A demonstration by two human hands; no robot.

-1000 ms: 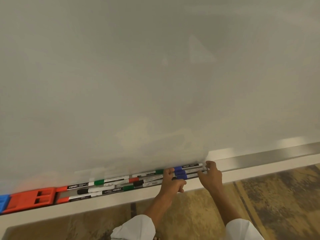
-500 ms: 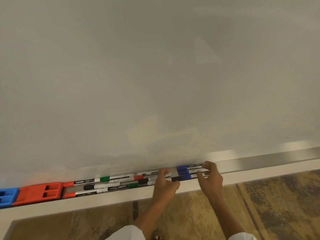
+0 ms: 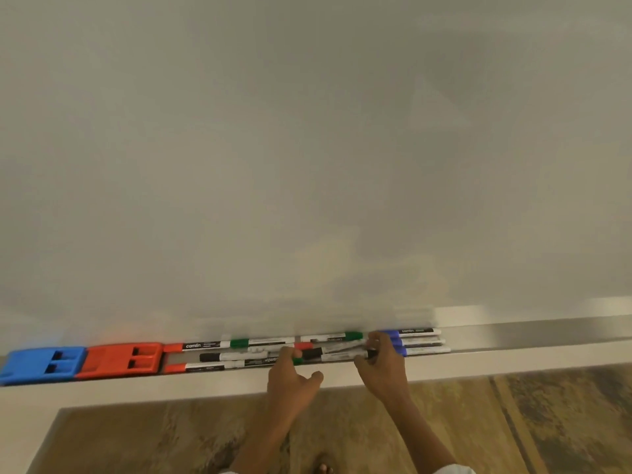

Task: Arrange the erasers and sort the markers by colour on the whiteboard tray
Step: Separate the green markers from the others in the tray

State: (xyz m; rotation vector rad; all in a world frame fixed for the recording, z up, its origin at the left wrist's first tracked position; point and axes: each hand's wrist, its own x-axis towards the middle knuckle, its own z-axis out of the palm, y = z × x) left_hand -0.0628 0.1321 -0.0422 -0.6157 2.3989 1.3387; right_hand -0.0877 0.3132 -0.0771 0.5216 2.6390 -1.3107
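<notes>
Whiteboard (image 3: 307,148) fills most of the view; the tray (image 3: 530,331) runs along its lower edge, metal channel with a white front lip.

Tray contents, left to right:
- Blue eraser (image 3: 41,364) at the far left end, lying flat.
- Red eraser (image 3: 119,360) just beside it on the right, the two touching end to end.
- Mixed cluster of markers lying lengthwise in about three rows: a red marker (image 3: 195,345) in the back row, a black marker (image 3: 232,356) in the middle row, a second red one (image 3: 195,367) at the front, then a green marker (image 3: 260,343) at the back. Further right, another green-capped one (image 3: 342,335) in the back row.
- Three blue markers (image 3: 415,341) stacked side by side, caps pointing left, to the right of the cluster. Tray right of these is bare metal.

Left hand (image 3: 294,378): fingers curled over the front lip into the channel, fingertips on the markers in the middle of the cluster near a red cap and a black cap. Whether it actually pinches one I cannot tell.

Right hand (image 3: 384,366): fingers curled down at the cap ends of the blue group, thumb at the front row by a dark marker end; contact is clear, a closed hold is not.

Patterned carpet (image 3: 513,422) below the tray.
</notes>
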